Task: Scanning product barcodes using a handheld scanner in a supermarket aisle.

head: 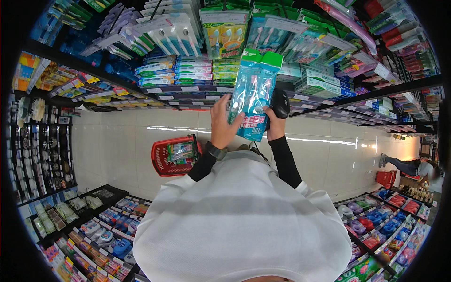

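Note:
A teal and green plastic pack of toothbrushes point(254, 95) is held up in front of me, with large printing on its lower part. My left hand point(225, 121) supports its left edge, thumb across the front and fingers spread. On the other side, my right hand point(275, 121) grips the lower right edge with the thumb on the front. A black rounded device point(280, 103) shows beside the right hand; how it is held is hidden. Behind the pack, hanging toothbrush packs point(224, 35) and stacked toothpaste boxes point(193, 70) fill the shelf.
On the tiled floor at my left stands a red shopping basket point(157, 158) with packaged goods inside. Shelving with bottles point(105, 239) lies behind me, and more bottles point(366, 224) at right rear. A person point(405, 165) stands far right by another red basket point(385, 178).

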A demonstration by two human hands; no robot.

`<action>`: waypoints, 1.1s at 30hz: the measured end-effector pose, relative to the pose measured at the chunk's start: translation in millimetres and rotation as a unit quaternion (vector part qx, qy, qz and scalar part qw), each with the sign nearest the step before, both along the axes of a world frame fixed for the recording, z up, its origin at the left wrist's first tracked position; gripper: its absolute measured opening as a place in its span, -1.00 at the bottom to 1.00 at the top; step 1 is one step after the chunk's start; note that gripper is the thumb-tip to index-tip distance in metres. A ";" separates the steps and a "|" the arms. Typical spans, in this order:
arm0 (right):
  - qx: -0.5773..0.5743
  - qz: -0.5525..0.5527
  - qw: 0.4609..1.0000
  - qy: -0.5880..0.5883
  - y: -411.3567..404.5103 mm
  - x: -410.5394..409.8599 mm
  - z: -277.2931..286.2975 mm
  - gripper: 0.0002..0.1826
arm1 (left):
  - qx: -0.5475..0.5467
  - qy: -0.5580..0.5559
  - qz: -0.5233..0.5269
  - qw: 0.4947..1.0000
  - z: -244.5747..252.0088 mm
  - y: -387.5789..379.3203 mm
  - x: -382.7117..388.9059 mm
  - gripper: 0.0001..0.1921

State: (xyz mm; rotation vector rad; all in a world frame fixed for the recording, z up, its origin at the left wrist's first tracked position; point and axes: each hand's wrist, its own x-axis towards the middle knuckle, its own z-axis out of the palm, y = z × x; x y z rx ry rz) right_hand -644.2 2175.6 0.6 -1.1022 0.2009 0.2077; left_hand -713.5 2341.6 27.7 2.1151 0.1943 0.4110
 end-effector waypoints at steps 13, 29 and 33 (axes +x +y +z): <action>-0.040 0.108 0.993 -0.014 -0.6 7.5 5.3 -0.69 | -0.461 0.082 -0.057 0.882 -9.4 17.8 -3.3 -0.72; -0.215 0.363 0.898 -0.126 51.5 -5.5 -55.8 -0.71 | -0.432 0.118 0.301 0.842 -99.1 54.1 -175.6 -0.76; -0.352 0.421 0.826 -0.131 34.7 -33.6 -71.8 -0.71 | -0.429 0.095 0.474 0.763 -183.9 97.7 -275.3 -0.85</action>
